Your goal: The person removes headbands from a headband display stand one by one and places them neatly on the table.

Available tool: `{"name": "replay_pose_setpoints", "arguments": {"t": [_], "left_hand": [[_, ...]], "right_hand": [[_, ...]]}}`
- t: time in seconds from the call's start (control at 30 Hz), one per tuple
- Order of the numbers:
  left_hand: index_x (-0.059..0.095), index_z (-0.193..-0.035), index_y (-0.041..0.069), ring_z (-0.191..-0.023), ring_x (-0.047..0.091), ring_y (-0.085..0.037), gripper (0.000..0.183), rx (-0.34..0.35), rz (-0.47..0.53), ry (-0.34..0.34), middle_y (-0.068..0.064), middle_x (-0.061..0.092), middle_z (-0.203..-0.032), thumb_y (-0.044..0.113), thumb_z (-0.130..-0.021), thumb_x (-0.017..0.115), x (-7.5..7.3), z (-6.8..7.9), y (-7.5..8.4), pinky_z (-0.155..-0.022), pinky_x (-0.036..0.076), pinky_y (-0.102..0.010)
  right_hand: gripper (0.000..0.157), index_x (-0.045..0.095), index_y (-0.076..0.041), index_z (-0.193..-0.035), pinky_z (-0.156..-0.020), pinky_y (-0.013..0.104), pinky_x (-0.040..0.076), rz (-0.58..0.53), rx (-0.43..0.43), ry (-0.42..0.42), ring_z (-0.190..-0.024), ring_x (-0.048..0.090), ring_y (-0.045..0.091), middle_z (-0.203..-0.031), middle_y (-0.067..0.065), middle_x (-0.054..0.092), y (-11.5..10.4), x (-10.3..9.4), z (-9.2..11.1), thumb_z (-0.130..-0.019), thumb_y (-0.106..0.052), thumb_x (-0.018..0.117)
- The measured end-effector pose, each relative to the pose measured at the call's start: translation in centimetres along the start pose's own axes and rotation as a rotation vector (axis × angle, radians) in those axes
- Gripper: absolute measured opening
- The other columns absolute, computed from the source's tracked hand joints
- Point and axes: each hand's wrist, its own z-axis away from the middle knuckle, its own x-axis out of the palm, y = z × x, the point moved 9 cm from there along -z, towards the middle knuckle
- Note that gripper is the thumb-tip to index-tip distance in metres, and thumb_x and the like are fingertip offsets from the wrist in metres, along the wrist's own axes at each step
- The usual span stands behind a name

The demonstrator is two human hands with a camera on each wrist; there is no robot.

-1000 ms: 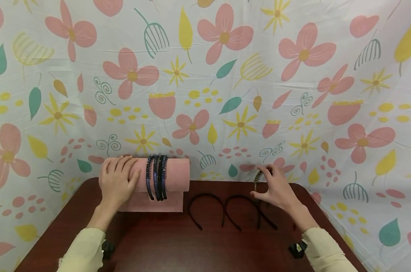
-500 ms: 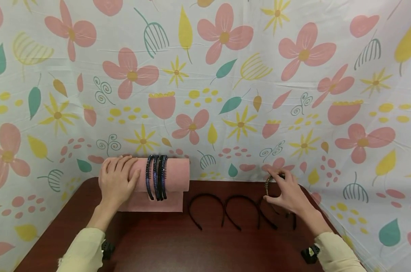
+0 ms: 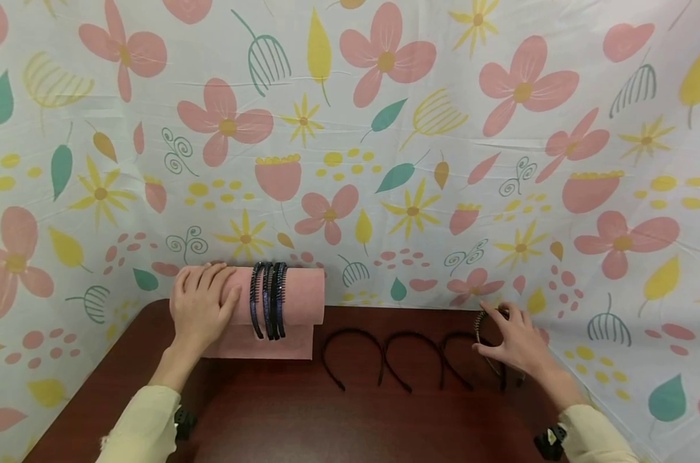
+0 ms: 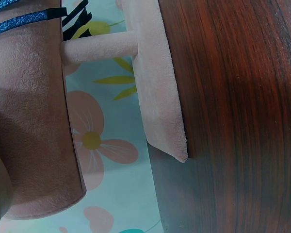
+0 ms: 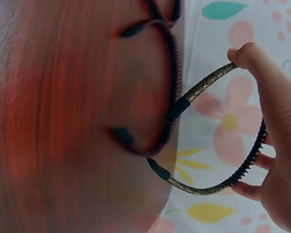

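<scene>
My right hand [image 3: 514, 341] grips a gold glittery headband [image 5: 206, 83] with dark tips and inner teeth, thumb on one side and fingers on the other. In the right wrist view its tips hang over a dark headband [image 5: 173, 73] on the table. At the left, my left hand [image 3: 202, 305] rests over the end of a pink padded headband stand [image 3: 303, 296]. Several blue and black glittery headbands [image 3: 267, 301] circle the stand's roll, right of that hand. The left wrist view shows the roll [image 4: 31, 131], a blue headband [image 4: 24, 22] and the stand's base [image 4: 160, 107].
Dark headbands lie in a row on the brown table [image 3: 350, 424], among them one beside the stand [image 3: 352, 331] and a middle one [image 3: 413, 334]. A floral cloth [image 3: 350, 128] hangs right behind the table's back edge.
My right hand has moved right and toward me with the gold headband, uncovering more of the dark headbands on the table. The left hand stays on the stand.
</scene>
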Motion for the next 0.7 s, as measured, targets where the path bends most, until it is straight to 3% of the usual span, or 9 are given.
{"name": "replay_pose_setpoints", "arguments": {"t": [0.2,0.43,0.57,0.7], "left_hand": [[0.067,-0.123,0.013,-0.123,0.053,-0.035,0.050,-0.009,-0.012,-0.031,-0.013,0.064,-0.129,0.048,-0.098,0.040,0.1,0.0,-0.1,-0.115,0.027,-0.054],[0.067,-0.122,0.014,-0.122,0.053,-0.035,0.050,-0.005,-0.008,-0.013,-0.012,0.065,-0.128,0.049,-0.097,0.041,0.0,0.0,-0.1,-0.112,0.030,-0.057],[0.068,-0.121,0.013,-0.121,0.053,-0.035,0.051,0.002,-0.004,-0.002,-0.012,0.065,-0.127,0.049,-0.098,0.041,0.0,0.0,0.0,-0.112,0.030,-0.057],[0.067,-0.121,0.013,-0.122,0.052,-0.035,0.051,0.000,0.001,-0.003,-0.013,0.064,-0.128,0.049,-0.098,0.041,0.2,0.0,0.0,-0.113,0.028,-0.056]], "right_hand": [[0.096,0.031,-0.021,-0.155,-0.078,0.070,0.036,0.003,0.063,-0.046,-0.121,0.035,0.052,-0.141,0.026,0.035,1.9,1.0,0.7,-0.078,-0.058,0.076],[0.092,0.040,-0.011,-0.148,-0.089,0.076,0.031,0.026,0.096,-0.072,-0.120,0.037,0.057,-0.139,0.029,0.037,3.5,1.9,1.1,-0.078,-0.062,0.073],[0.090,0.043,-0.009,-0.145,-0.089,0.076,0.031,0.032,0.120,-0.107,-0.118,0.037,0.059,-0.137,0.031,0.037,4.6,2.5,1.4,-0.079,-0.062,0.072],[0.087,0.046,-0.009,-0.143,-0.080,0.073,0.038,0.034,0.146,-0.137,-0.117,0.039,0.060,-0.137,0.032,0.038,6.1,3.0,1.8,-0.079,-0.063,0.071]]}}
